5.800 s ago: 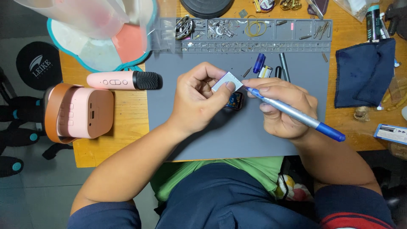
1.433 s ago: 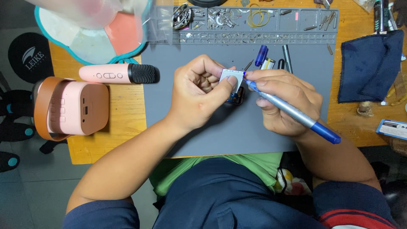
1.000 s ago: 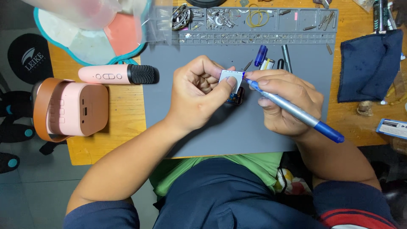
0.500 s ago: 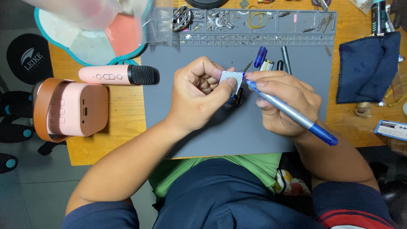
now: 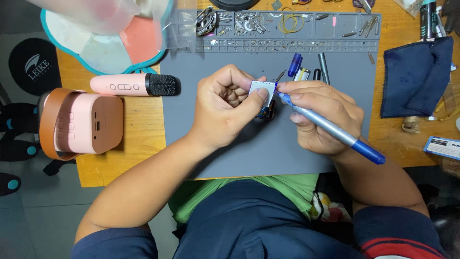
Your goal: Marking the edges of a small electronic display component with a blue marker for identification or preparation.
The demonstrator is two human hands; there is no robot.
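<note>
Blue pen (image 5: 335, 130), grey mat (image 5: 268, 148)

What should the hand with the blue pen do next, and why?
Probably draw the pen tip a short way across the small white label. The right hand already has the tip at the label's right edge, and the left hand pinches the label steady above the grey mat, so a small, gentle stroke seems the natural move.

A small white label (image 5: 263, 89) is pinched in the left hand (image 5: 225, 109); a blue pen (image 5: 330, 128), held by the right hand (image 5: 320, 117), is tipped against it at 3 o'clock, above the grey mat (image 5: 268, 148).
</note>
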